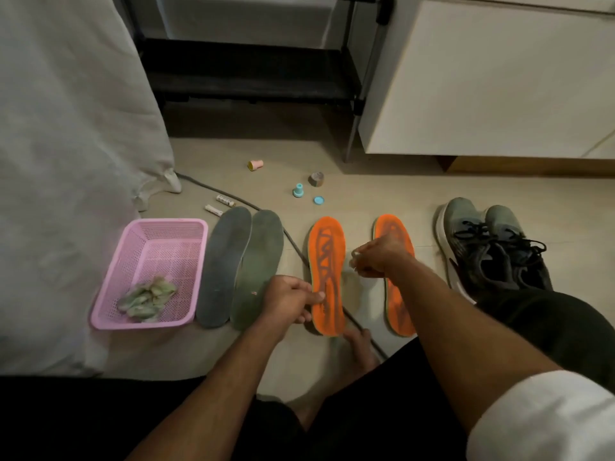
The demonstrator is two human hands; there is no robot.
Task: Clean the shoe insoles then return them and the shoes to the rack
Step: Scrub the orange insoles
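Note:
Two orange insoles lie on the floor: one (327, 261) in the middle, the other (396, 304) to its right. My left hand (289, 299) pinches the left edge of the middle orange insole near its heel. My right hand (379, 256) hovers between the orange insoles with curled fingers gripping a small pale wad, hard to make out. Two grey-green insoles (239, 264) lie side by side to the left. A pair of grey sneakers (489, 247) with black laces stands at the right. The dark shoe rack (253, 71) is behind, its visible shelves bare.
A pink plastic basket (166, 234) at the left holds crumpled used wipes (148, 297). Small caps, a tape roll (316, 179) and two tubes (219, 205) lie on the floor. A cable (293, 244) runs under the insoles. A white cabinet (492, 78) stands at the right, pale fabric (66, 161) at the left.

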